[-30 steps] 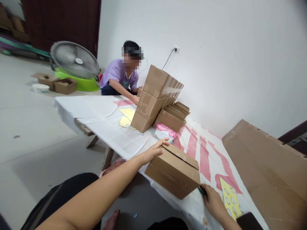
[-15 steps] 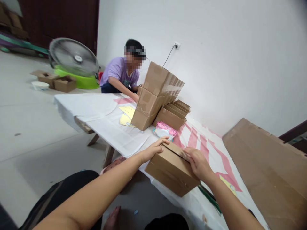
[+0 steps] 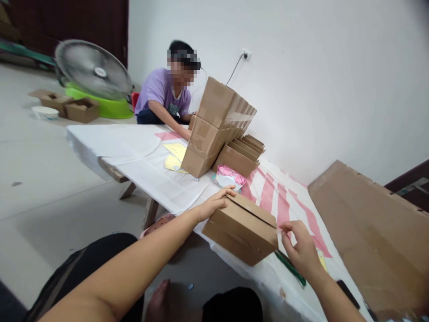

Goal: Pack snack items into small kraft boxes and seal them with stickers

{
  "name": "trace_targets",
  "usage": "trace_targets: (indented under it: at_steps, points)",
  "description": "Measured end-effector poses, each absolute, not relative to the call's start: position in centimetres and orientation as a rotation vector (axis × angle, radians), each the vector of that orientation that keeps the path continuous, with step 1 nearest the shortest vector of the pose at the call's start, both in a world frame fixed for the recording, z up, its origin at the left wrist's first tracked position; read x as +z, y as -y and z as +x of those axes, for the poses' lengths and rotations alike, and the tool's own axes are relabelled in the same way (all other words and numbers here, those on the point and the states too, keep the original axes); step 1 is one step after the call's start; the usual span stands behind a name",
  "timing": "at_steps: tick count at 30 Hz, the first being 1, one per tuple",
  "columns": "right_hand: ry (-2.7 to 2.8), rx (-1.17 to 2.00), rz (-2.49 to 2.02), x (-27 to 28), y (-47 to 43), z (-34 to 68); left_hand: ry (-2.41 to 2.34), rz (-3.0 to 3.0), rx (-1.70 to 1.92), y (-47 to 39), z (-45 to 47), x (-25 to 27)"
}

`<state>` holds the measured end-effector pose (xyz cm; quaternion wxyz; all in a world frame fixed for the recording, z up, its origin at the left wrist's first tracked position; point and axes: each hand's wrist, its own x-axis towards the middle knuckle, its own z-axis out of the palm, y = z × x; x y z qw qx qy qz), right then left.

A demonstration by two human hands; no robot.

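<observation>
A small cardboard box [image 3: 241, 232] sits tilted in view at the near edge of the cloth-covered table, a dark slit running along its top between the flaps. My left hand [image 3: 216, 203] grips its left end, fingers over the top edge. Just off the box's right end is my right hand [image 3: 300, 246], its fingers curled and the index and thumb tips near each other. Whatever may be between those tips is too small to make out. Beyond the box lies a pink and white packet [image 3: 229, 178]. A green-handled tool [image 3: 291, 269] lies partly below my right hand.
Stacked boxes [image 3: 204, 138] and a row of open-topped boxes [image 3: 236, 160] stand farther back on the table [image 3: 134, 152]. A person [image 3: 164, 94] sits behind the stack. A large cardboard sheet [image 3: 368, 241] leans at right. A fan [image 3: 97, 71] stands on the floor.
My right hand has come off the box's top and moved right, past its end, uncovering more of the slit. My left hand stays on the box.
</observation>
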<state>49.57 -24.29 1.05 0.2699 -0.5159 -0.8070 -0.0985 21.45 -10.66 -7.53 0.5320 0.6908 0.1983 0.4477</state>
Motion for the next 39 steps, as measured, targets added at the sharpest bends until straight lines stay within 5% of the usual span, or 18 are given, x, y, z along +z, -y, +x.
trace_targets:
  at_steps: [7,18,28,39]
  points:
    - [2.259,0.610,-2.091,-4.3,27.9,54.7,-0.500,1.670,1.101,10.5,21.8,-7.6]
    - [2.340,0.170,-2.423,-6.2,27.0,55.3,-0.502,1.694,1.097,10.7,21.6,-7.7]
    - [2.011,0.180,-1.970,-1.5,26.1,54.6,-0.699,1.580,1.346,10.6,19.6,-5.5]
    - [2.230,0.132,-1.476,-0.8,26.3,50.4,-0.309,1.814,1.026,15.7,19.2,-1.3]
